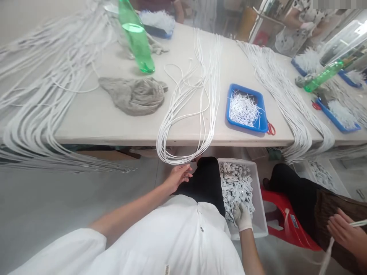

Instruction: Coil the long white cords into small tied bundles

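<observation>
Inside white bin (pixel 260 202), right hand (pixel 243 217) among bundles (pixel 235 178)

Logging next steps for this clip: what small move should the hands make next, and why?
Probably the left hand should take hold of the looped white cords: it is loosely curled, with nothing visible in it, and the loop hangs over the table edge close by. The gloved right hand is down at the bundles in the bin.

pretty bright overall, soft shadows, blown-out glare top right, loose white buttoned shirt (pixel 160 236) kinda washed out, hazy background, dimmer under the long cream tabletop (pixel 120 128), stretched edges
</observation>
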Demonstrator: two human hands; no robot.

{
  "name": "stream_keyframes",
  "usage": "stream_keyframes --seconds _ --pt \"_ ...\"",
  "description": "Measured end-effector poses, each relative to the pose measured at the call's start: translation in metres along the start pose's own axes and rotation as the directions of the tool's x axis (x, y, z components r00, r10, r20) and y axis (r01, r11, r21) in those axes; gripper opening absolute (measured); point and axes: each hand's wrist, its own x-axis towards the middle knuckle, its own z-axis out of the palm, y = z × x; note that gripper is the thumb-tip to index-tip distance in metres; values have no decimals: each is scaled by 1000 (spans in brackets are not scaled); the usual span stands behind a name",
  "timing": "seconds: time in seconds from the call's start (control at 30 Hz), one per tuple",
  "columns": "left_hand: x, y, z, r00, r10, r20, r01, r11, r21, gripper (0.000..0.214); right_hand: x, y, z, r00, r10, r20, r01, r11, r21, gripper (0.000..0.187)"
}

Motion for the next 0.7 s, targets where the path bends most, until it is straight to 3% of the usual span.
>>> stream_keyframes --seconds 0.17,0.33,0.47,0.6,0.7 --pt "23 -2 -24 977 -65 -204 69 998 12 21 0 -20 64 983 -64 170 79 993 -85 30" --pt "35 11 -43 964 -7 -267 10 1000 10 26 -21 -42 122 897 -133 421 232 954 -192 34" --pt "8 14 -46 978 57 -199 -60 998 -8 18 -40 -40 148 831 -138 539 320 911 -260 33" --pt "-34 9 -43 992 103 -77 -107 994 -40 26 -53 -32 164 792 -104 602 353 882 -312 33" --pt "-60 13 -42 988 148 -46 -151 987 -57 33 -63 -30 175 755 -82 651 377 866 -328 32"
